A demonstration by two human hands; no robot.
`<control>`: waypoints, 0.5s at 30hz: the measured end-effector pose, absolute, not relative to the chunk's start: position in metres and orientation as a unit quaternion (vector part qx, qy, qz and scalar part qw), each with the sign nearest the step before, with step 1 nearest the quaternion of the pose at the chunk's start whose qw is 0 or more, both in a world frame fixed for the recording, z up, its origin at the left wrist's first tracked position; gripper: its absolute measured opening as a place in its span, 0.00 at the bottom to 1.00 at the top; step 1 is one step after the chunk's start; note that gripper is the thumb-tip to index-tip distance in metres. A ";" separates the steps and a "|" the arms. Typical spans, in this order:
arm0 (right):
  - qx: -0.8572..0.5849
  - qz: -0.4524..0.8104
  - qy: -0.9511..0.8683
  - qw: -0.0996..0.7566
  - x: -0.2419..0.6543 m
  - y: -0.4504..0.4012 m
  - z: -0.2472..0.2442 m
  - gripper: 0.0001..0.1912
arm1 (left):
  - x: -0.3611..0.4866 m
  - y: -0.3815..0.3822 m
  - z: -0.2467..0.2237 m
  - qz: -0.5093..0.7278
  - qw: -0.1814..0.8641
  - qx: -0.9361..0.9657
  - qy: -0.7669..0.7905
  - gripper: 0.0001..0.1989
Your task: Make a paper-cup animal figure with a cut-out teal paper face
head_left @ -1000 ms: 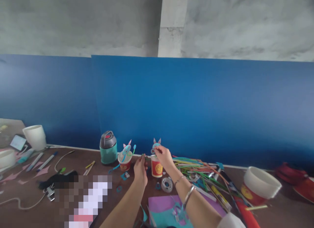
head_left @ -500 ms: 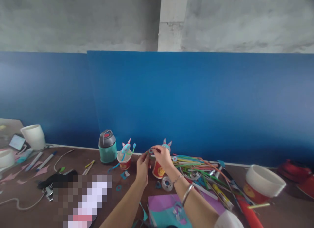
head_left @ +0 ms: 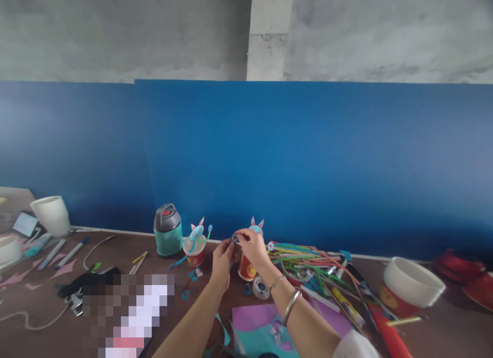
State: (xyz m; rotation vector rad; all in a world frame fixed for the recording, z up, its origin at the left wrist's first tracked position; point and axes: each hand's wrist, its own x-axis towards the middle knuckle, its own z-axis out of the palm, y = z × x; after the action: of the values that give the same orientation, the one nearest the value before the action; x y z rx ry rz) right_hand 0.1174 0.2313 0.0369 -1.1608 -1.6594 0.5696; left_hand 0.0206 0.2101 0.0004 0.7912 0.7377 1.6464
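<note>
A small round blue paper disc with a red heart [head_left: 234,238] is pinched in my fingers in front of the blue partition. My left hand [head_left: 222,263] holds it from below left, its fingers closed. From the right, my right hand [head_left: 252,246] grips its edge between thumb and fingers. Behind my right hand stands a red paper cup [head_left: 245,267], topped by a light-blue paper animal face with pointed ears [head_left: 257,227], partly hidden. A similar heart disc [head_left: 271,246] shows to the right of my right hand. Whether the pinched disc is joined to a stem I cannot tell.
A similar cup with a paper animal [head_left: 195,250] stands left, beside a teal canister [head_left: 168,233]. Right lie colourful pipe cleaners [head_left: 304,255], a tape roll [head_left: 261,287] and a large white-and-red cup [head_left: 412,283]. Purple paper [head_left: 250,317] lies in front; markers [head_left: 72,253] lie far left.
The animal face and the heart disc on the right have shifted slightly left. The pinched disc now shows its heart more plainly. Both hands keep their hold, and the view has moved a little.
</note>
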 end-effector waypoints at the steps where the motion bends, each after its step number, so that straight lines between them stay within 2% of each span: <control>1: -0.479 0.234 -0.686 0.495 0.117 0.232 0.037 0.11 | 0.020 0.210 0.000 0.695 0.551 0.339 0.314 0.21; 15: -0.470 0.187 -0.708 0.493 0.121 0.235 0.033 0.11 | 0.019 0.212 -0.002 0.683 0.532 0.358 0.350 0.21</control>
State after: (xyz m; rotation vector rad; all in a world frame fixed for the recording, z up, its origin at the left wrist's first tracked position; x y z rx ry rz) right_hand 0.1210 0.2346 0.0332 -1.1400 -1.7167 0.4533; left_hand 0.0186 0.2122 -0.0021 0.8529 0.8350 1.6287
